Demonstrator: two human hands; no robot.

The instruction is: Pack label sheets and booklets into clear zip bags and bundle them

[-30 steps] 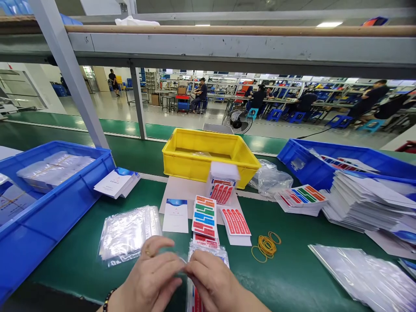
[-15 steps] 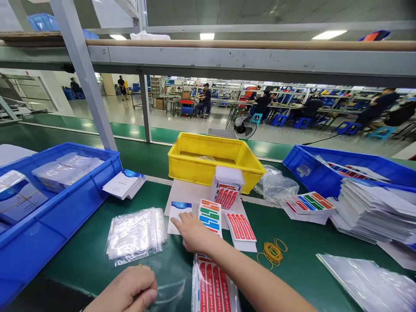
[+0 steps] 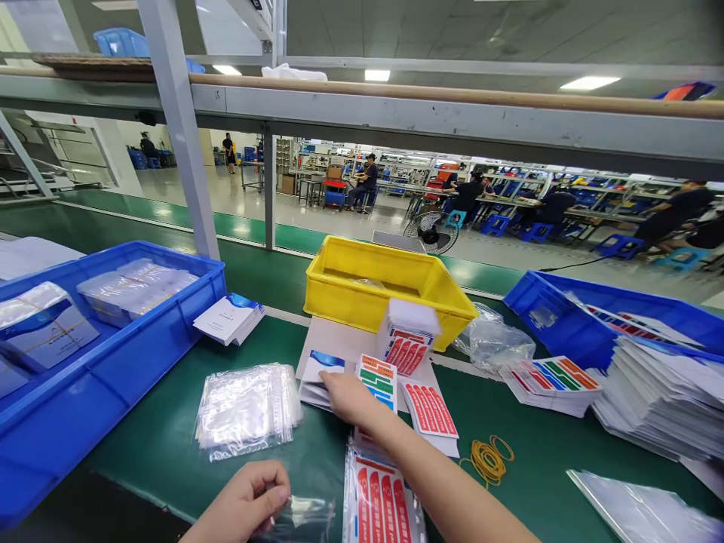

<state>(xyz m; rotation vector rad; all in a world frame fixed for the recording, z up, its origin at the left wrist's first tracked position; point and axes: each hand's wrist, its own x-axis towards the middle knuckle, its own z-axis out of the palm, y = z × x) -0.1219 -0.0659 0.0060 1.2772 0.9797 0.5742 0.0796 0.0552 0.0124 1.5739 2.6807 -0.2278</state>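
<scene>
1. The left hand is low at the near edge, left of centre, its fingers drawn together and holding the edge of a clear bag, which spreads to the right just above the green desk
2. The right hand reaches to the middle, its fingers bent over the right side of a white-and-blue card stack; I cannot tell whether they have pinched a card
3. That stack lies on a pale sheet, on the near side of the yellow bin, with its near edges slightly fanned
4. Just right of it, partly behind the right wrist, lies a multicoloured label stack; farther right is a red label stack, and beyond both a tall block of cards stands by the bin
5. Red label sheets in clear plastic lie near the middle, partly under the right forearm
6. A pile of clear bags rests on the left, beyond the left hand
7. Yellow rubber bands lie in a loose tangle right of the forearm
8. A blue bin holding banded bundles stands at the far left, and another pile of cards sits against its right side
</scene>
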